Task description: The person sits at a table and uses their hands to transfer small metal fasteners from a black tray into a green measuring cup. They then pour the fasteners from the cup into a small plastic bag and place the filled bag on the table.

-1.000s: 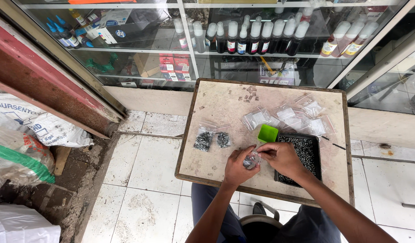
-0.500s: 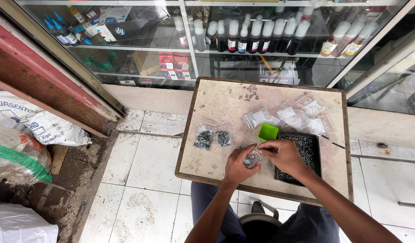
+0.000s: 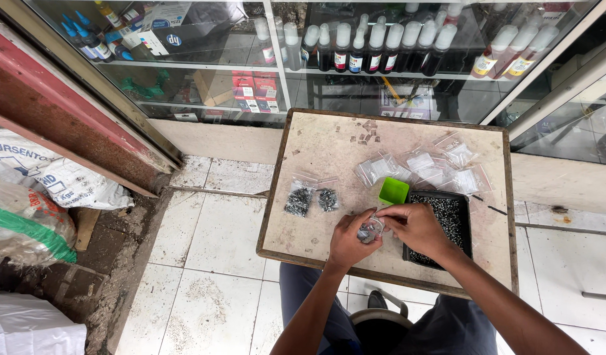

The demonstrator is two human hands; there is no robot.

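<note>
**Both hands pinch a small filled bag beside the black tray**

The left hand (image 3: 348,240) and right hand (image 3: 418,228) meet over the near part of the worn surface (image 3: 329,148), just left of the black tray (image 3: 441,222). Between them sits a small clear plastic bag (image 3: 369,231) with dark small parts inside; the grip of each hand is clenched on it, fingertips of both touching the bag.

The black tray holds a layer of small dark screws, and the right wrist lies across its near left corner. A green scoop (image 3: 393,191) stands at the tray's far left corner, touching it. Well left of the tray lie two filled bags (image 3: 311,199) side by side. Beyond the tray, a loose heap of empty clear bags (image 3: 418,169) spreads over the surface. Farther still, past the surface's far edge, a glass cabinet (image 3: 277,72) shows rows of ink bottles (image 3: 375,49).
</note>
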